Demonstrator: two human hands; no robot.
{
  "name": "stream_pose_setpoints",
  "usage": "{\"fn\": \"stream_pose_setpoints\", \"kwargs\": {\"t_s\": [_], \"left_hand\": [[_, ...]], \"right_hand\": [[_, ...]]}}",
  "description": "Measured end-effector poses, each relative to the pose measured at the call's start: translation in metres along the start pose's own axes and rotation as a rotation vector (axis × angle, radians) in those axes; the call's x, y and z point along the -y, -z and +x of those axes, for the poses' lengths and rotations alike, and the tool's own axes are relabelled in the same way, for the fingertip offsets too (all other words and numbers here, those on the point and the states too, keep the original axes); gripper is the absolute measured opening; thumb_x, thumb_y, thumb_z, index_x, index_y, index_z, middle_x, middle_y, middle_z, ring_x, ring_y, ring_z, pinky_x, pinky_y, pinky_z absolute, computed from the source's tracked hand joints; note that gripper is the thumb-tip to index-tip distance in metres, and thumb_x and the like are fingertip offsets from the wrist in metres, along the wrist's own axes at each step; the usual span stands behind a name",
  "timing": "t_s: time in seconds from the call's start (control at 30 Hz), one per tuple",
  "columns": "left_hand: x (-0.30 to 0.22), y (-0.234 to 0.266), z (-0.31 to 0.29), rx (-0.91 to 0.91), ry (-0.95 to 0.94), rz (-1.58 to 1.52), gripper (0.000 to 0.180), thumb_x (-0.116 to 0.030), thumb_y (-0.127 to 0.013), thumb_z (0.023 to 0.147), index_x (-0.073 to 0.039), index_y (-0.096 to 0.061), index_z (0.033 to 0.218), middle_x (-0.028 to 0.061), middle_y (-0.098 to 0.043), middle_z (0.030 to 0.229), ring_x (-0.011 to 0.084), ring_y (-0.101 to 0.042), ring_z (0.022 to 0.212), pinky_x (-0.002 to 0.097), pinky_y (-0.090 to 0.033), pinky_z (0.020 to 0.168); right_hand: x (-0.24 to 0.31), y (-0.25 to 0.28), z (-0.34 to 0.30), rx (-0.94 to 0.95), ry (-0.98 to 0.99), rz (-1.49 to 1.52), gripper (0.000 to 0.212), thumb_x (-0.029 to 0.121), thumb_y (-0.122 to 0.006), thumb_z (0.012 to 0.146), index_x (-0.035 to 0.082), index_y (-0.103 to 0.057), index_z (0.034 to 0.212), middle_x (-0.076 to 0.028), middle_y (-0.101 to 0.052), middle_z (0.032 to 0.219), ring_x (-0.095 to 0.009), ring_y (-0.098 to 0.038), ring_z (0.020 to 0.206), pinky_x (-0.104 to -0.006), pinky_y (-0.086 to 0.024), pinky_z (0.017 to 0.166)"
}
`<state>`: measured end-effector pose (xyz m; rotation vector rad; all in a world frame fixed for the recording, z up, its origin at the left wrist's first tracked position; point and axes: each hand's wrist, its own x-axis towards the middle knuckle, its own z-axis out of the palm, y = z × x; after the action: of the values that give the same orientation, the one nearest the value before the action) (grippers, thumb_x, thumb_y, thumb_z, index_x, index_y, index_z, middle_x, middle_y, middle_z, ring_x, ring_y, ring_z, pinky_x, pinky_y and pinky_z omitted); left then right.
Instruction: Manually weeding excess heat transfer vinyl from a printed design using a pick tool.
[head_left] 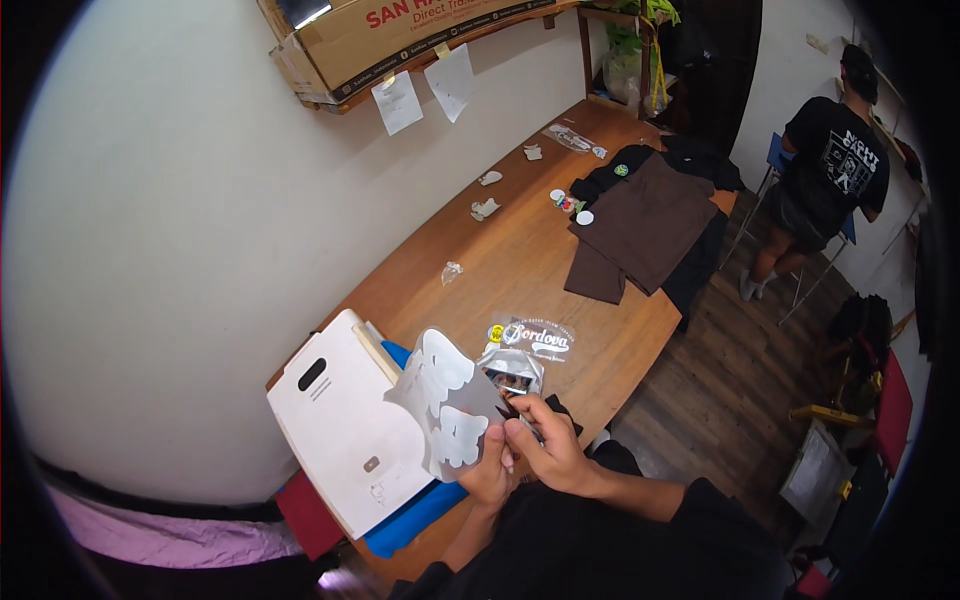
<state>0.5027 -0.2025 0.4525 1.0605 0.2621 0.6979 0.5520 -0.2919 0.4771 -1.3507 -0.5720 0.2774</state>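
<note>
My left hand (488, 472) grips the lower right edge of a clear film sheet (428, 398) with white printed shapes on it. The sheet is held up and bends over the white case. At that same edge, my right hand (552, 450) is closed around small scissors (508, 411); their dark, pointed blades show against the film, while the handles are mostly hidden by my fingers. Just beyond my hands lie a silvery plastic packet (524, 366) and a clear film piece with white lettering and a yellow round badge (540, 338).
A large white case (352, 425) rests on blue cloth (412, 522) at the left. Brown cloth (650, 225) and black garments lie at the table's far right, with several film scraps along the wall side. A cardboard box (400, 40) sits overhead. Another person (838, 150) is at the right.
</note>
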Motion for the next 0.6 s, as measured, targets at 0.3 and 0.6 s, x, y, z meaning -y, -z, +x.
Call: {"fn": "stream_pose_setpoints", "kwargs": {"t_s": [0.3, 0.6], "left_hand": [[-0.002, 0.001, -0.003, -0.032, 0.046, 0.031, 0.05, 0.0, -0.052, 0.088, -0.001, -0.03, 0.133, 0.004, -0.049, 0.071, 0.0051, -0.039, 0.046, 0.0171, -0.033, 0.041], [-0.002, -0.006, -0.006, -0.003, 0.027, -0.011, 0.049, 0.0, -0.051, 0.089, -0.003, -0.029, 0.133, 0.003, -0.048, 0.071, 0.0051, -0.039, 0.046, 0.0178, -0.033, 0.042]], "right_hand": [[0.001, -0.001, 0.001, -0.043, 0.057, -0.111, 0.021, 0.013, -0.052, 0.089, -0.003, -0.049, 0.104, -0.015, -0.059, 0.079, -0.02, -0.063, 0.072, -0.029, -0.046, 0.06], [0.001, -0.004, 0.002, -0.059, 0.064, -0.058, 0.02, 0.008, -0.048, 0.092, -0.005, -0.046, 0.107, -0.005, -0.056, 0.074, -0.005, -0.051, 0.064, -0.0206, -0.042, 0.055]]}}
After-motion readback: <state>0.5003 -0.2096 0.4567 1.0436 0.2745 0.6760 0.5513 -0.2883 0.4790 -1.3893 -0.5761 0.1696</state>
